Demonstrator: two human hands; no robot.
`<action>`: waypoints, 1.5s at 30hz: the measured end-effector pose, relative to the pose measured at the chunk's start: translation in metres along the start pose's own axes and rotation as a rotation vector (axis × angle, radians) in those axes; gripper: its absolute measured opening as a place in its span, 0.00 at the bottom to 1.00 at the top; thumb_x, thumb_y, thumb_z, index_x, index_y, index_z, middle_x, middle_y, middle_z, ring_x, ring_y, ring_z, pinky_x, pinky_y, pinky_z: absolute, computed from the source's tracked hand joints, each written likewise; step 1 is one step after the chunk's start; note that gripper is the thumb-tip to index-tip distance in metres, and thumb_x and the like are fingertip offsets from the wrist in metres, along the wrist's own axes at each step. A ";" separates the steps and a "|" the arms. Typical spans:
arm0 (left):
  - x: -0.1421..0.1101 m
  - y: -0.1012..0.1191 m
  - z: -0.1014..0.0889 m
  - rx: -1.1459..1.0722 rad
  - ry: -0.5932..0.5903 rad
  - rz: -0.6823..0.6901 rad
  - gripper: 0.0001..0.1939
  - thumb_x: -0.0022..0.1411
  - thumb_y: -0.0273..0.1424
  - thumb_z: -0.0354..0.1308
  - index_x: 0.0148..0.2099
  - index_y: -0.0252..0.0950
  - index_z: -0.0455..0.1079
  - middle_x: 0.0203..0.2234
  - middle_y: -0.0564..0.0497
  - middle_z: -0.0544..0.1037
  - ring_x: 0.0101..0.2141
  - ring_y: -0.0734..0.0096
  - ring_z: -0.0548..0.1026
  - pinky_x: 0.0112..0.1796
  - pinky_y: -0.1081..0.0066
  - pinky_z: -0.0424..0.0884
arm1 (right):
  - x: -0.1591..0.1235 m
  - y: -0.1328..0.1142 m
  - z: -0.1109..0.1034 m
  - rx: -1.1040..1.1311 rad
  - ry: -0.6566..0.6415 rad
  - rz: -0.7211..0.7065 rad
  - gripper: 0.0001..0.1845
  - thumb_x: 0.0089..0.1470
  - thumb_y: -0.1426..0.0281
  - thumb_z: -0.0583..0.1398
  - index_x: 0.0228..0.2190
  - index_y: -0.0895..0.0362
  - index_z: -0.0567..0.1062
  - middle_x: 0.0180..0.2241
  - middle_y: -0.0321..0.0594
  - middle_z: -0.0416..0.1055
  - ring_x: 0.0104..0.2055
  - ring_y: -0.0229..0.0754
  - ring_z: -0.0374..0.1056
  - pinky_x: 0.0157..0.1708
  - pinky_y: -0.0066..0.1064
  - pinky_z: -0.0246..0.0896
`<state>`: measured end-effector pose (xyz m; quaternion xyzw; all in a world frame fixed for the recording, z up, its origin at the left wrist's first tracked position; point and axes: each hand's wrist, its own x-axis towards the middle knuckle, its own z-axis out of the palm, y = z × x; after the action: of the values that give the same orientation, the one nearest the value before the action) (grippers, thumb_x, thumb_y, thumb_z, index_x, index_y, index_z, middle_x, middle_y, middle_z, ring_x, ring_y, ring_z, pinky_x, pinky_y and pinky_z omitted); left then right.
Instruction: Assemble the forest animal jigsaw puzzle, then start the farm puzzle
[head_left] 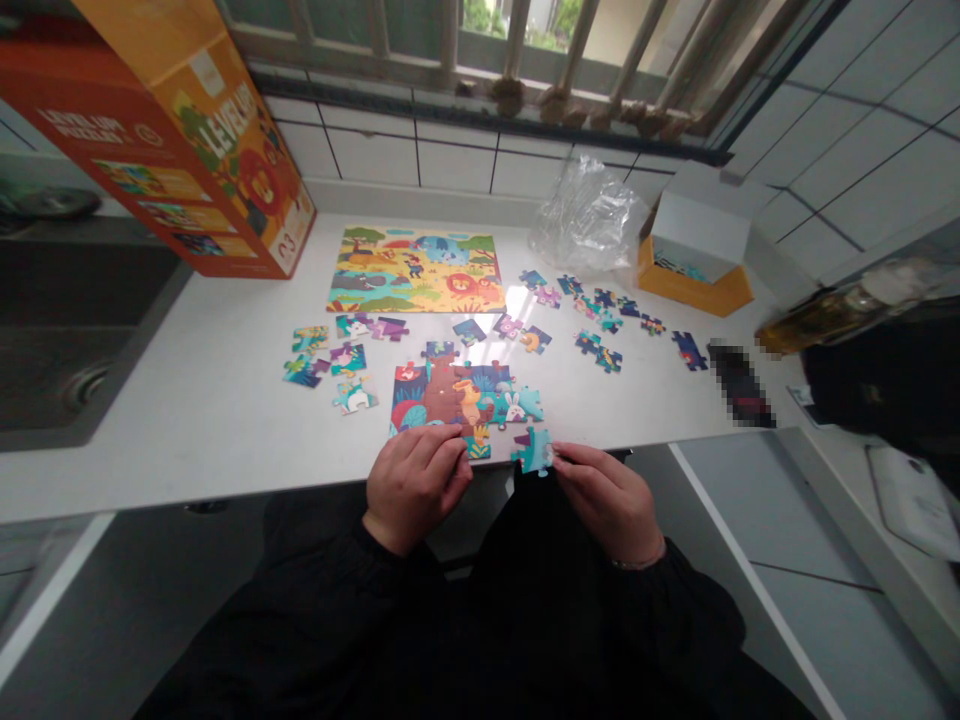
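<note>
A partly assembled jigsaw puzzle [448, 393] lies at the counter's front edge, showing a brown tree trunk, a yellow-orange animal and a white rabbit. My left hand [417, 480] is closed at its lower left edge, curled fingers pressed on it and hiding that corner. Between thumb and fingertips, my right hand [611, 500] pinches a teal puzzle piece [534, 452] just below the puzzle's right side, over the counter's edge. Loose puzzle pieces [350, 358] lie to the left. Several more loose pieces [598, 352] are spread behind and to the right.
Behind the puzzle lies a completed safari picture [417, 270]. An orange puzzle box [247, 190] stands at the left beside a sink [82, 380]. Clear plastic wrap [589, 215], an open yellow box [694, 280], a blurred dark object [741, 385] and a bottle [832, 310] are on the right.
</note>
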<state>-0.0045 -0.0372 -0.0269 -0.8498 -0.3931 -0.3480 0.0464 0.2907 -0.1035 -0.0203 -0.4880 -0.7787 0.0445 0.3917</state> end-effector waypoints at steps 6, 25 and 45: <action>0.000 -0.001 -0.002 -0.005 -0.006 -0.002 0.10 0.68 0.28 0.66 0.50 0.38 0.72 0.50 0.51 0.83 0.49 0.57 0.79 0.48 0.56 0.74 | 0.003 0.000 0.000 -0.052 0.043 0.004 0.13 0.63 0.79 0.68 0.45 0.49 0.83 0.44 0.43 0.83 0.45 0.45 0.79 0.45 0.40 0.79; -0.001 -0.002 0.001 -0.006 0.007 0.002 0.11 0.68 0.28 0.67 0.51 0.39 0.72 0.50 0.51 0.83 0.48 0.57 0.79 0.47 0.57 0.74 | 0.016 0.042 -0.034 -0.590 0.303 0.323 0.02 0.63 0.73 0.65 0.37 0.54 0.78 0.39 0.44 0.79 0.38 0.46 0.73 0.41 0.38 0.71; 0.001 -0.001 -0.001 -0.019 0.009 -0.014 0.11 0.69 0.27 0.66 0.52 0.39 0.73 0.51 0.52 0.83 0.48 0.58 0.80 0.48 0.58 0.74 | 0.095 0.051 0.033 -0.288 -0.018 0.019 0.09 0.65 0.77 0.62 0.36 0.51 0.76 0.43 0.43 0.82 0.46 0.51 0.73 0.48 0.45 0.69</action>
<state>-0.0055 -0.0361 -0.0263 -0.8459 -0.3956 -0.3557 0.0373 0.2857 0.0089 -0.0117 -0.5463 -0.7757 -0.0596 0.3104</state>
